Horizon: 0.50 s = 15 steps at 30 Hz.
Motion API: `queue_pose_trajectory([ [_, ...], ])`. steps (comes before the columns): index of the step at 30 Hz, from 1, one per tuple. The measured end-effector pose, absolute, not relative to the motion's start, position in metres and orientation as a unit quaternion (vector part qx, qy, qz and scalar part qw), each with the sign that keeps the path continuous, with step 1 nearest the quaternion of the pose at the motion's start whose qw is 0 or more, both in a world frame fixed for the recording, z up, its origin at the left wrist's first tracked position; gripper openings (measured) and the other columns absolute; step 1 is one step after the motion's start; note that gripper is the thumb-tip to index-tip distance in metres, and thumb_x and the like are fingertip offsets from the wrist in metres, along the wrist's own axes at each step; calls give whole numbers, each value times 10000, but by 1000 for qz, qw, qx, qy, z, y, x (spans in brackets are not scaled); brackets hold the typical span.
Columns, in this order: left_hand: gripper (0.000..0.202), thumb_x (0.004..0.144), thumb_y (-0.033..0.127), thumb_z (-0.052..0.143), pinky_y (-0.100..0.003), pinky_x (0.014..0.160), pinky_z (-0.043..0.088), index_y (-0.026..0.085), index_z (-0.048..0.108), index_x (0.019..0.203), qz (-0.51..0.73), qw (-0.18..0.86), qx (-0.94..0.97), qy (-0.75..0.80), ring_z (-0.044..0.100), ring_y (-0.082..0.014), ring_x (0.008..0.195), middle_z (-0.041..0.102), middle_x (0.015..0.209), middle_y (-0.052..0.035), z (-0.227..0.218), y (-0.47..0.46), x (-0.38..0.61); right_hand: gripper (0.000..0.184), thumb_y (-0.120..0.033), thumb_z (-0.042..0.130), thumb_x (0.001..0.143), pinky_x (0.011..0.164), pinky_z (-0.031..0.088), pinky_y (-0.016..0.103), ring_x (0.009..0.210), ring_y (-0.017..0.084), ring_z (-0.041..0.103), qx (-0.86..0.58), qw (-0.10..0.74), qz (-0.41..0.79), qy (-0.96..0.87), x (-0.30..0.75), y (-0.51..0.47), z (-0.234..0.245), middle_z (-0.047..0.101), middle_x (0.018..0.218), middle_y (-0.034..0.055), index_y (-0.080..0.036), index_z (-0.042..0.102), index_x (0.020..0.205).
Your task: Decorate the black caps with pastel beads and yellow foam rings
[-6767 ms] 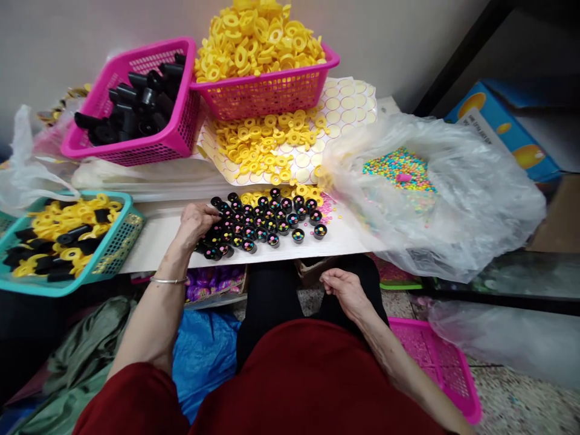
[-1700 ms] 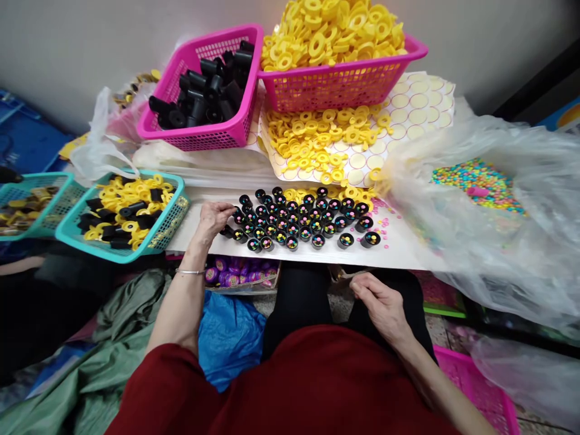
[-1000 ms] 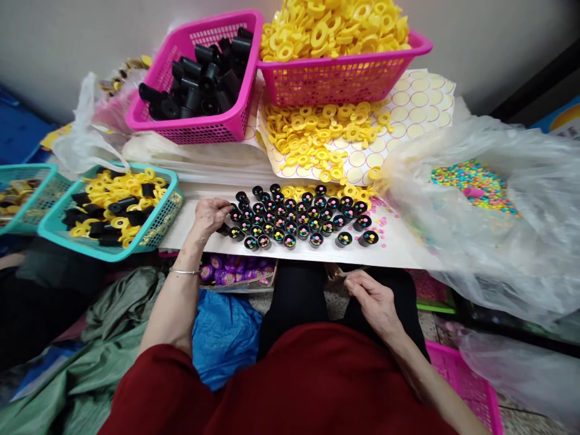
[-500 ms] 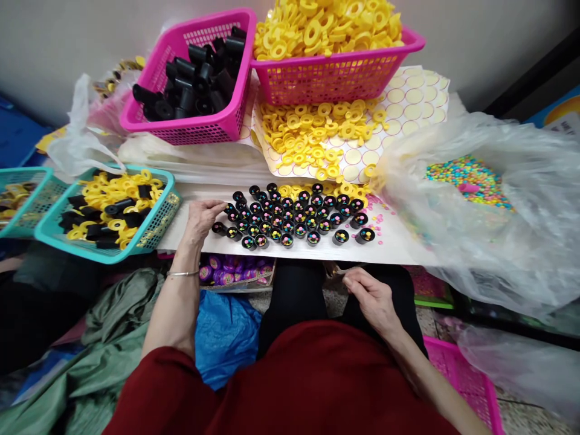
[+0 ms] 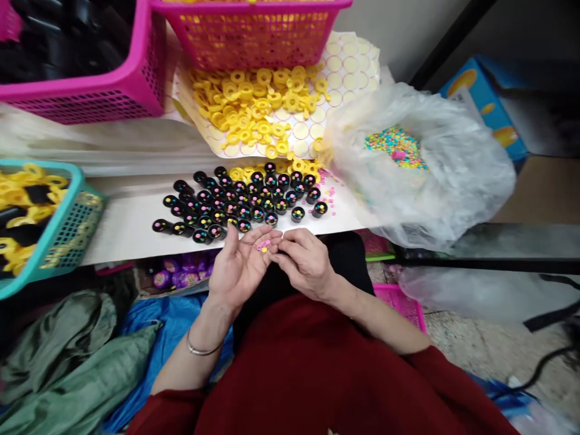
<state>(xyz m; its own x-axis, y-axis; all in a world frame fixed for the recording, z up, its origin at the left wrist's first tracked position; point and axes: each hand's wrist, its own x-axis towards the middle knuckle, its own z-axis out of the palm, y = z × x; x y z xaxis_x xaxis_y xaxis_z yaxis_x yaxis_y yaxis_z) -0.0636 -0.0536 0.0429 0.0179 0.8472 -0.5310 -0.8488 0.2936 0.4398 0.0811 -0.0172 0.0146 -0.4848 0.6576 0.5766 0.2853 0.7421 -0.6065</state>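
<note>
Palm up, my left hand (image 5: 242, 263) carries several small pink and yellow candy-like balls (image 5: 264, 246) in its slightly cupped palm. Its fingers are stretched out. Close against those fingertips, my right hand (image 5: 308, 263) is closed, thumb and fingers pressed together; what is in the pinch is hidden. Just beyond both hands, many black cylindrical cups (image 5: 235, 208) stand in a dense group on the white tabletop (image 5: 122, 226), with coloured balls showing in their tops. Loose pink balls (image 5: 330, 196) are scattered at the group's right.
Yellow ring pieces (image 5: 254, 106) lie behind the cups on a sticker sheet (image 5: 351, 63). Pink baskets (image 5: 149, 66) stand at the back, a turquoise basket (image 5: 77, 211) at left. A clear plastic bag (image 5: 466, 151) of coloured balls sits right. Purple items (image 5: 181, 275) lie below.
My left hand has left the cups at the left and turned palm up in front of me. My right hand has come up beside it. The view has shifted right.
</note>
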Motion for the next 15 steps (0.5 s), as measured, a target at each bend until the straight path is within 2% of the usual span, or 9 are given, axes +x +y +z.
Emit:
queue_pose_trajectory([
  [6,607,924,534,299,-347,875,535,56,665,992,564,740,-14,367,647,-237,992,691,963,-172,33,-49,-52,149,-227,536,871,706,418,325,779,171,506,-335,365,134,-858,94,-24,16,621,841,66,-164,658,812],
  [11,510,919,481,376,-288,830,550,75,679,978,546,753,-1,368,647,-207,958,690,968,-154,20,-44,-30,197,-190,463,883,640,340,334,742,175,455,-345,282,42,-894,104,-24,14,613,808,58,-159,654,850],
  [15,228,859,269,554,-201,732,543,93,698,881,552,747,22,370,639,-122,784,691,880,-94,13,-41,-11,246,-184,409,905,647,335,327,760,171,465,-371,328,40,-868,116,-26,8,629,851,69,-156,643,832],
])
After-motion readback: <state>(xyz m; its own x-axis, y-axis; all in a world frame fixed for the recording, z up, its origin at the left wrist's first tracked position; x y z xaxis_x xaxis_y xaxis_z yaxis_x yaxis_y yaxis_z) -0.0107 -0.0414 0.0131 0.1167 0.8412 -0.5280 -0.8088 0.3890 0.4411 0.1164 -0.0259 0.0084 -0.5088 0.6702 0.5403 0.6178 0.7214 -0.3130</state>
